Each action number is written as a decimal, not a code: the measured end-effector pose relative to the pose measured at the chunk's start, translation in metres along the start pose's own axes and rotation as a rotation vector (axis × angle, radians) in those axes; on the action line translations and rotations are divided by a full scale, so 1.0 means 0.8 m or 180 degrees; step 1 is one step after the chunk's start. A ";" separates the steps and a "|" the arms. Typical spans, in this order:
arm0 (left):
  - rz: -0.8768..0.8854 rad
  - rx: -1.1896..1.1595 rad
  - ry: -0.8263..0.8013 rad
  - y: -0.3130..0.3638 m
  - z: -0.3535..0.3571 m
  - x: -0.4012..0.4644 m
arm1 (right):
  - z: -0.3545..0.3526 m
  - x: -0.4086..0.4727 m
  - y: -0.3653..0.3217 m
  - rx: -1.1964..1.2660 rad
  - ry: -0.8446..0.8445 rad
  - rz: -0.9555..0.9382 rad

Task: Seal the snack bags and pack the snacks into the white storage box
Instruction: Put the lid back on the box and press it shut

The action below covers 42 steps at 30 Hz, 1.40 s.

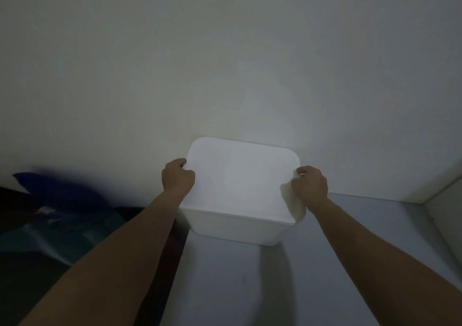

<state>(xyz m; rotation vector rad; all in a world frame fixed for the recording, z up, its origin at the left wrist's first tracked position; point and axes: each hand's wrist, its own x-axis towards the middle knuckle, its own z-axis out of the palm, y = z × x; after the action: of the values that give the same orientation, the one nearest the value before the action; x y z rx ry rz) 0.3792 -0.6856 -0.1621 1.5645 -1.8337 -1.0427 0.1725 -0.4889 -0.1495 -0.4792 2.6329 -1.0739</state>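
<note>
A pale wall (225, 50) fills everything beyond the hands. Beneath them lies a grey counter (250, 288), its surface reaching back to the wall. To the left of the left hand sits a dark blue and teal heap (57, 213), blurred and hard to identify. Between the hands stands the white storage box (237, 228), its lid (240, 180) on top. The left hand (178, 177) curls around the lid's left edge; the right hand (311, 184) grips its right edge.

1 head-worn wide-angle view, looking forward and down along both forearms, close to a pale wall (225, 63)
</note>
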 end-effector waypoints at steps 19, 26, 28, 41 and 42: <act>0.0457 0.0327 -0.0227 -0.049 0.021 -0.004 | 0.029 -0.028 0.032 -0.0471 0.0165 -0.0379; 0.1049 0.1436 0.0074 -0.047 0.034 -0.008 | 0.044 -0.025 0.035 -0.1225 0.0260 -0.0957; 0.1359 0.2112 0.0134 -0.043 0.035 -0.007 | 0.044 -0.025 0.034 -0.1207 0.0269 -0.0952; 0.1825 0.2656 -0.0610 0.009 0.079 0.057 | 0.055 -0.023 0.042 -0.1697 0.0185 -0.0975; 0.1815 0.2635 -0.0578 0.009 0.080 0.058 | 0.057 -0.020 0.045 -0.1761 0.0119 -0.1005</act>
<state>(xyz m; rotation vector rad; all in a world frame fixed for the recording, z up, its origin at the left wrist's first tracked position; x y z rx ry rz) 0.3152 -0.7159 -0.1978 1.1823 -2.8197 -0.1472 0.1962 -0.4869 -0.2049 -1.0194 2.9374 -0.3994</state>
